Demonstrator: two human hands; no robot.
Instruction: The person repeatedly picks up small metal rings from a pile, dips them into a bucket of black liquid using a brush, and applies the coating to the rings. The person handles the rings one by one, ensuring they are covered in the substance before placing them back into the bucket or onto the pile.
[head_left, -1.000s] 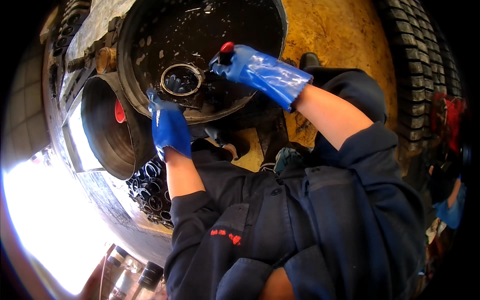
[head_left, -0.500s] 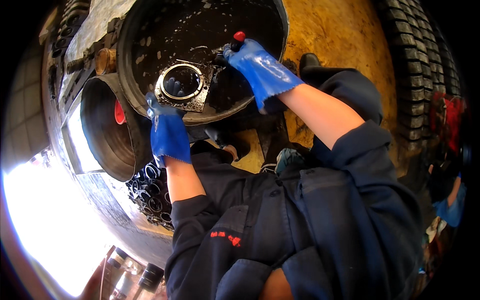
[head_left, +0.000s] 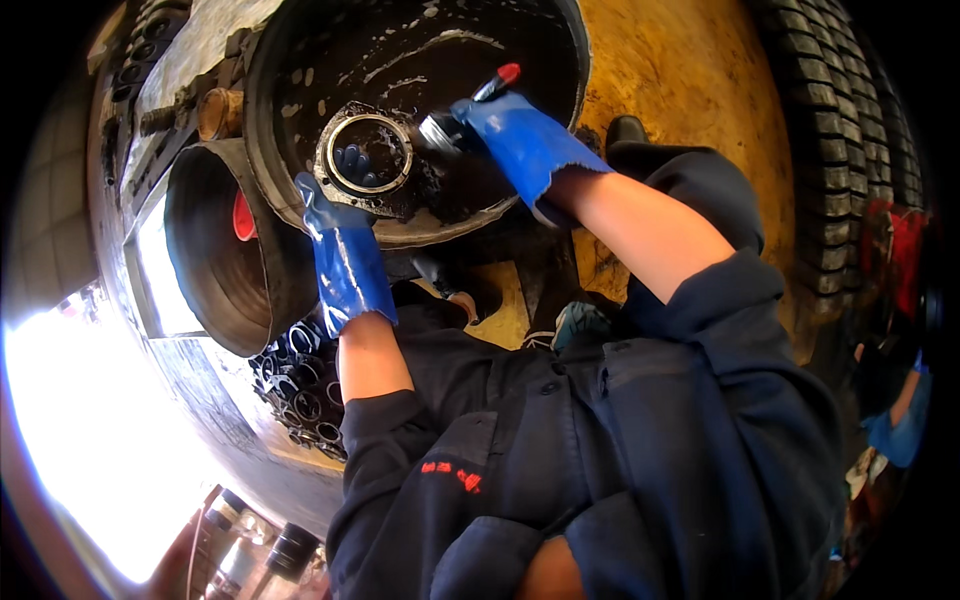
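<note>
Head: red lettering [head_left: 467, 480] on dark jacket [head_left: 545, 425]; left hand [head_left: 333, 214] holds metal ring [head_left: 408, 160].

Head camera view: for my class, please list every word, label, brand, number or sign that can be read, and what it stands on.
Red marks on the dark jacket: too small and blurred to read.
Ringed metal part: no readable text.
Round tub: no readable text.
Nothing else legible.
</note>
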